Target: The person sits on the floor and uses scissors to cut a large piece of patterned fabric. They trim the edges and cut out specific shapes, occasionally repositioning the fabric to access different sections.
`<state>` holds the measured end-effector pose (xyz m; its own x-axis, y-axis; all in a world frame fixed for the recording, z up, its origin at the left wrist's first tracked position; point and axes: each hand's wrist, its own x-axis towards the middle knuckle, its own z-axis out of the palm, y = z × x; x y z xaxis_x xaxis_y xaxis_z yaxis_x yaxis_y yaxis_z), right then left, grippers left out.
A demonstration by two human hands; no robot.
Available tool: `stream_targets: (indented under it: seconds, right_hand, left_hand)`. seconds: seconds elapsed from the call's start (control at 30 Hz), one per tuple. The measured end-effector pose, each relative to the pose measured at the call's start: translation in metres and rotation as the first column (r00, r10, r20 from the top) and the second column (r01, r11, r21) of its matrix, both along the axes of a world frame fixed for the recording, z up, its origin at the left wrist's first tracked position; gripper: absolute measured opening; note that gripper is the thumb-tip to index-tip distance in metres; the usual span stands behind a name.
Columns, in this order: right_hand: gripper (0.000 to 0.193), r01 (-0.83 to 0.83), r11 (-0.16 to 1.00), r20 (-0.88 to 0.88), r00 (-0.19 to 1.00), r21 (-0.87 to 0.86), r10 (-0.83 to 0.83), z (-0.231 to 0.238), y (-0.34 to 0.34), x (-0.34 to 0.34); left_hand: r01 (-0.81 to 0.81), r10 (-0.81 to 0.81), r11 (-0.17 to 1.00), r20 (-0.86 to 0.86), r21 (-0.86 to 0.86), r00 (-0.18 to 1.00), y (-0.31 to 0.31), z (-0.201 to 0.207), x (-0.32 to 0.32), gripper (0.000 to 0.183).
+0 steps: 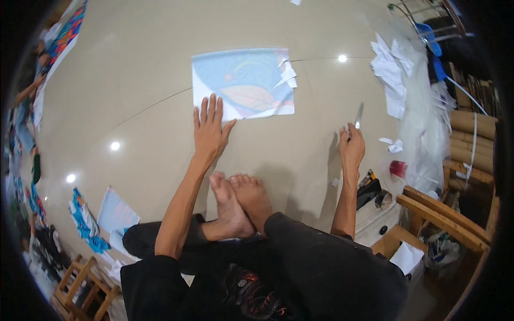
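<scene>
Spread on the floor lies a rectangular sheet (257, 67), white with a pale blue, leaf-like print; it looks like the back of printed cloth. My left hand (210, 131) is flat, its fingers stretched onto the sheet's near left edge. Small white scraps (288, 74) rest on the sheet's right side. Off to the right, my right hand (352, 148) is closed around what looks like a pair of scissors (359, 115), the narrow silver blade pointing away from me. Its handle is mostly hidden by the fingers.
My bare feet (241, 206) are between my arms. On the right are white offcuts (390, 75), clear plastic film (420, 128), a red cup (398, 168) and a wooden frame (444, 216). Printed pieces (115, 208) and a wooden stool (85, 286) are at left; other people (27, 112) sit farther left.
</scene>
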<state>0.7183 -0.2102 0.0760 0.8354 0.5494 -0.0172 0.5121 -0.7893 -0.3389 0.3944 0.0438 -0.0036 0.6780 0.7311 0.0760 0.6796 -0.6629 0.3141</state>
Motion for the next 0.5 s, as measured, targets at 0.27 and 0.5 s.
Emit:
stream_targets:
  seconds: [0.27,0.5]
  right_hand:
    - [0.066,-0.927,0.345,0.213,0.371,0.151,0.904,-0.048,0.193,-0.121]
    - [0.061,-0.128,0.99,0.444,0.892,0.053,0.092,-0.075,0.136,0.04]
  left_hand:
    - [-0.226,0.226,0.974,-0.053,0.008,0.973,-0.052,0.005,-0.136,0.075]
    - [-0.327,0.327,0.945,-0.008,0.014,0.945,-0.071,0.008,-0.158,0.074]
